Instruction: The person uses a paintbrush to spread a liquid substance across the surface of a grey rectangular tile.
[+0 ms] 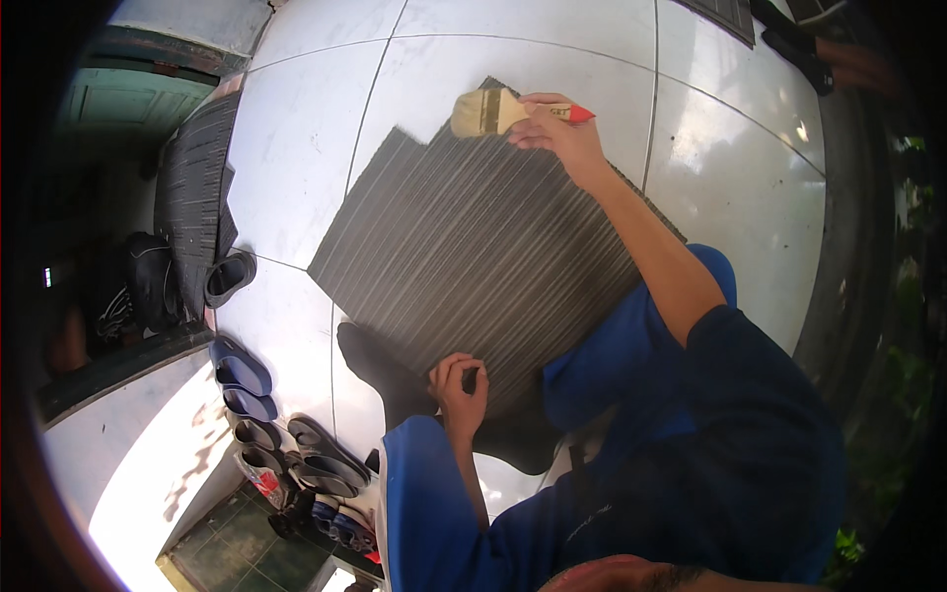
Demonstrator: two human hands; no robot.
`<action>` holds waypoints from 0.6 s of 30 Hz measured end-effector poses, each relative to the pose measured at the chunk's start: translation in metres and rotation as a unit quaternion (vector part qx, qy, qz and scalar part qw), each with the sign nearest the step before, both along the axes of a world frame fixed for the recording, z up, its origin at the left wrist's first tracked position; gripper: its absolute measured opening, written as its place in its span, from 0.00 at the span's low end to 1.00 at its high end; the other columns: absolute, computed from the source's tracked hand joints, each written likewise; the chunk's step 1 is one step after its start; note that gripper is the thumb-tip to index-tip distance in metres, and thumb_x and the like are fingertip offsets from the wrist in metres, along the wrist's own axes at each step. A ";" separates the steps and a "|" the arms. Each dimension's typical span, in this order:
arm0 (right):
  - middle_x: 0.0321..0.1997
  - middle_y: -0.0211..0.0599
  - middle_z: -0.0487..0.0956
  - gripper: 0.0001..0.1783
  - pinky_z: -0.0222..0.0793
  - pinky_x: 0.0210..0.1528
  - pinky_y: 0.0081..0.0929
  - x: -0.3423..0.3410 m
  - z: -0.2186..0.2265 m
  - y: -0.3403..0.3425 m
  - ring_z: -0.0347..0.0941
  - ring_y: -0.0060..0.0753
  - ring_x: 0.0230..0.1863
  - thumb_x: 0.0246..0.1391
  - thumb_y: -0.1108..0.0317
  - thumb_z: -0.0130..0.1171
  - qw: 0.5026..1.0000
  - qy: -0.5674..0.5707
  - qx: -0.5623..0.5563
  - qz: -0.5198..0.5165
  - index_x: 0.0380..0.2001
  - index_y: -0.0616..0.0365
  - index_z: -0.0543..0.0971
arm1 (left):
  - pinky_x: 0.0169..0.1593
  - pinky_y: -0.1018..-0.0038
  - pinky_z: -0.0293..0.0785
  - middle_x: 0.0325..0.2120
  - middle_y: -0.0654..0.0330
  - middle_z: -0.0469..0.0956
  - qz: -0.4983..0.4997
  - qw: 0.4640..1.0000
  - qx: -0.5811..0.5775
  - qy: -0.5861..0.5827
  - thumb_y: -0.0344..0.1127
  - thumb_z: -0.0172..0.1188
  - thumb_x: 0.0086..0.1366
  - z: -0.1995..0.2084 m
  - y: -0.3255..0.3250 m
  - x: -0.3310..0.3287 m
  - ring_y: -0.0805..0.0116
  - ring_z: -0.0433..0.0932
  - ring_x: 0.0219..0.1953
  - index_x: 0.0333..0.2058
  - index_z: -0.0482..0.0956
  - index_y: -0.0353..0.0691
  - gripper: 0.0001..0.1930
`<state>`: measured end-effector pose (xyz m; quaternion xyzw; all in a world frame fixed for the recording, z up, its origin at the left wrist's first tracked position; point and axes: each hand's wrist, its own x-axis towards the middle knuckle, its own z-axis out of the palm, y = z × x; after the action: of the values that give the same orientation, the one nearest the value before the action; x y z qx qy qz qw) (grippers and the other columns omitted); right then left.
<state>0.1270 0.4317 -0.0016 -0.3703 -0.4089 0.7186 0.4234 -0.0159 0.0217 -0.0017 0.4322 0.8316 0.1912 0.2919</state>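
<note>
In my right hand (554, 133) is a wide flat paintbrush (505, 111) with a pale handle and a red tip. Its cream bristles point left, over the far edge of a dark grey striped mat (483, 227). Whether they touch the mat cannot be made out. The mat lies on the floor in front of me, with a stepped outline at its far left. My left hand (460, 387) is curled at the mat's near side, next to my dark-socked foot (380, 370). Anything inside those fingers is hidden.
Large white tiles (306, 128) surround the mat. Several sandals and slippers (242, 365) lie at the lower left, by a doorway. More dark striped mats (197, 178) lean at that doorway. Another person's dark-socked foot (801, 59) shows at the far right.
</note>
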 end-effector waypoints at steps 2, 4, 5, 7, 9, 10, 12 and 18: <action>0.42 0.50 0.86 0.18 0.86 0.46 0.31 -0.012 -0.002 -0.015 0.87 0.40 0.42 0.69 0.66 0.60 0.998 -0.005 -0.011 0.065 0.56 0.66 0.78 | 0.66 0.52 0.58 0.52 0.62 0.77 0.000 1.000 0.002 -0.003 0.34 0.67 0.67 -0.002 -0.001 0.000 0.57 0.68 0.62 0.42 0.85 0.46 0.06; 0.43 0.52 0.85 0.17 0.86 0.49 0.33 -0.020 -0.010 -0.021 0.87 0.42 0.44 0.70 0.66 0.58 0.991 -0.012 -0.018 0.130 0.55 0.67 0.78 | 0.66 0.52 0.58 0.52 0.62 0.77 0.001 1.000 0.008 -0.004 0.34 0.67 0.66 -0.002 -0.002 0.000 0.57 0.68 0.62 0.42 0.85 0.46 0.06; 0.43 0.52 0.85 0.17 0.86 0.49 0.33 -0.019 -0.013 -0.018 0.87 0.42 0.44 0.70 0.66 0.58 0.991 -0.012 -0.019 0.131 0.55 0.67 0.78 | 0.66 0.52 0.58 0.52 0.62 0.77 0.002 1.000 0.007 -0.004 0.34 0.67 0.66 -0.002 -0.002 0.000 0.57 0.68 0.62 0.42 0.85 0.46 0.06; 0.44 0.53 0.85 0.16 0.86 0.50 0.33 -0.012 -0.018 -0.005 0.87 0.41 0.44 0.70 0.68 0.57 1.000 -0.016 -0.018 -0.005 0.55 0.66 0.78 | 0.66 0.52 0.58 0.51 0.62 0.77 0.004 1.000 0.009 -0.008 0.34 0.67 0.66 -0.002 -0.001 0.001 0.57 0.68 0.62 0.42 0.85 0.46 0.06; 0.44 0.53 0.85 0.16 0.86 0.51 0.33 -0.005 -0.027 0.008 0.87 0.41 0.44 0.70 0.69 0.57 0.997 -0.010 0.036 -0.062 0.55 0.67 0.78 | 0.66 0.52 0.58 0.51 0.62 0.77 0.003 1.000 0.005 -0.008 0.34 0.67 0.66 0.000 0.002 0.001 0.57 0.68 0.61 0.42 0.85 0.46 0.06; 0.43 0.53 0.85 0.16 0.86 0.51 0.33 -0.002 -0.030 0.013 0.87 0.41 0.44 0.70 0.69 0.57 0.986 -0.050 0.088 -0.131 0.56 0.67 0.78 | 0.67 0.53 0.58 0.51 0.62 0.77 0.001 1.000 0.000 -0.006 0.34 0.67 0.67 0.000 0.003 0.001 0.57 0.68 0.61 0.42 0.85 0.46 0.06; 0.42 0.54 0.86 0.17 0.85 0.52 0.33 0.006 -0.035 0.018 0.87 0.42 0.44 0.70 0.69 0.56 0.969 -0.059 0.120 -0.207 0.57 0.67 0.78 | 0.66 0.53 0.58 0.51 0.62 0.77 -0.001 1.000 0.000 -0.004 0.34 0.67 0.67 -0.001 0.003 0.001 0.57 0.68 0.61 0.42 0.85 0.46 0.06; 0.43 0.56 0.86 0.19 0.86 0.48 0.34 -0.010 0.005 -0.013 0.87 0.43 0.43 0.71 0.65 0.56 0.990 -0.022 -0.009 0.142 0.56 0.70 0.78 | 0.66 0.53 0.59 0.51 0.61 0.77 0.001 1.000 -0.001 0.001 0.34 0.67 0.66 0.000 -0.001 0.000 0.56 0.68 0.61 0.42 0.85 0.45 0.06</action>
<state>0.1172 0.4184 0.0035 -0.3281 -0.4599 0.7668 0.3046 -0.0161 0.0208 -0.0017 0.4308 0.8325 0.1907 0.2915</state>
